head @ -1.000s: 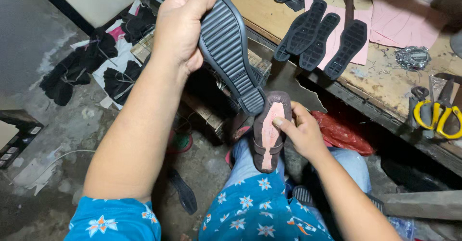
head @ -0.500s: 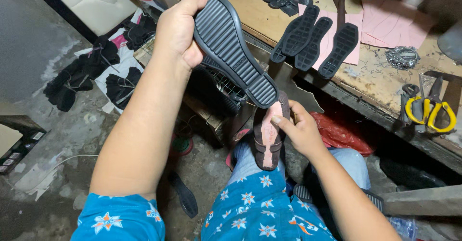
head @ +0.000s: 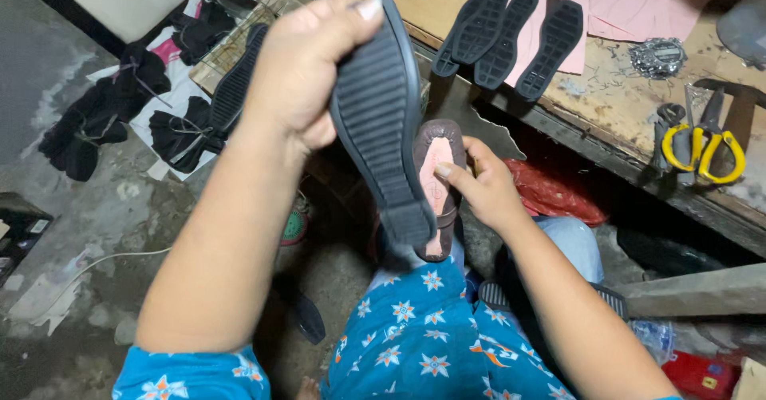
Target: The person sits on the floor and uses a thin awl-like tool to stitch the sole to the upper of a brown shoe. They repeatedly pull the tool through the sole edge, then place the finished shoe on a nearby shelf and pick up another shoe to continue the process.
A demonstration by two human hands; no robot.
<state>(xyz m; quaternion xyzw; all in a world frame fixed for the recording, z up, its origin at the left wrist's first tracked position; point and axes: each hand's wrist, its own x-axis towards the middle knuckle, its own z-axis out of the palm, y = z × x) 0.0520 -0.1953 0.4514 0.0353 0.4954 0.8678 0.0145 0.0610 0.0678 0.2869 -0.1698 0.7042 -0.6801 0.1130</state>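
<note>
**Rubber sole held above a lasted shoe**

Rubber, dark and ribbed, makes up the sole (head: 383,120) that the left hand (head: 307,73) holds up in front of the camera, tread side toward the viewer, toe end uppermost. The left fingers (head: 363,7) curl over the toe edge and the thumb side wraps the near edge, so this hand is clenched on the sole. Just behind and below it, the right hand (head: 479,188) grips the upturned shoe (head: 437,184), whose pink bottom faces up inside a brown upper; the thumb presses on the pink face while the other fingers close round the far side. The shoe rests over the person's lap, above the blue flowered trousers (head: 415,336).

On the desk (head: 622,104) beyond lie three more black soles (head: 511,29) on pink sheet material (head: 638,1), and yellow-handled scissors (head: 702,148) sit near the desk's edge. Black shoe pieces (head: 120,116) are scattered on the floor (head: 96,208) to the left.

The sole's heel end overlaps the shoe from this angle, and I cannot tell whether the two are touching or just apart. If the bottom carries adhesive, which the view does not show, an off-line first contact could fix the sole crooked. The grip at the toe alone leaves the heel end free to swing, and the shoe, steadied by one hand on a knee, might roll sideways under pressure.
</note>
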